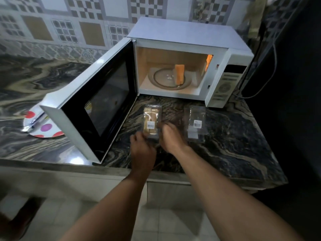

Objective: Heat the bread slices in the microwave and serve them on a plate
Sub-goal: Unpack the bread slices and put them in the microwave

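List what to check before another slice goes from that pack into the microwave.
1. The white microwave has its door open: ok.
2. Room on the round glass turntable beside the upright bread slice: ok.
3. Clear plastic pack of bread slices flat on the dark marbled counter: ok.
4. Left hand and right hand gripping that pack: cannot tell, both blurred.
5. Pack lid open: cannot tell.
6. White polka-dot plate free for serving: not ok, a shiny metal utensil lies on it.
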Action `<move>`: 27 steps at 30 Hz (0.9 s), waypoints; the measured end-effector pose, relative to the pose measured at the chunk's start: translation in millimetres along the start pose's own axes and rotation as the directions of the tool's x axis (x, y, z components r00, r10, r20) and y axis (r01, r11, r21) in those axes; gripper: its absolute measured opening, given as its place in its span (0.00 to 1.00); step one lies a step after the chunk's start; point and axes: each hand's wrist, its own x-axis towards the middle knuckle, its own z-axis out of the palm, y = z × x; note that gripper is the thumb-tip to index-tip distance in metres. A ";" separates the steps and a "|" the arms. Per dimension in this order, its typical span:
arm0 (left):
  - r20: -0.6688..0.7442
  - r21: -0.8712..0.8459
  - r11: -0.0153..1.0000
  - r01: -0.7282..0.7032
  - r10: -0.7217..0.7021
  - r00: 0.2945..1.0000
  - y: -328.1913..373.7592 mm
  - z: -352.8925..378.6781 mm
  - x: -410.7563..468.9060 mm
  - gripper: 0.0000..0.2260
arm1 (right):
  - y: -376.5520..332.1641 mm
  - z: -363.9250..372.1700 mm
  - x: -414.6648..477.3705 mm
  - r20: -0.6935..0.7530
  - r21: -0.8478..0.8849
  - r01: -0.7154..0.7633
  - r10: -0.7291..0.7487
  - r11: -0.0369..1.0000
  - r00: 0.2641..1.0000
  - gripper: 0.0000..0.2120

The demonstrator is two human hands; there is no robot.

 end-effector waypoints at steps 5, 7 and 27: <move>0.105 -0.007 0.939 0.343 -0.340 0.935 4.9 -13.3 35.6 0.13 | -2.6 10.3 -3.2 0.014 -0.113 0.073 -0.072 0.991 0.997 0.12; 0.161 0.028 0.922 0.386 -0.386 0.909 2.4 -12.9 46.3 0.14 | -3.6 13.8 -1.7 0.063 -0.165 0.103 -0.093 0.981 0.994 0.11; 0.305 -0.396 0.629 0.669 -0.597 0.742 -28.8 6.3 61.2 0.05 | -10.9 15.3 31.4 0.150 -0.007 -0.049 0.050 0.999 0.987 0.09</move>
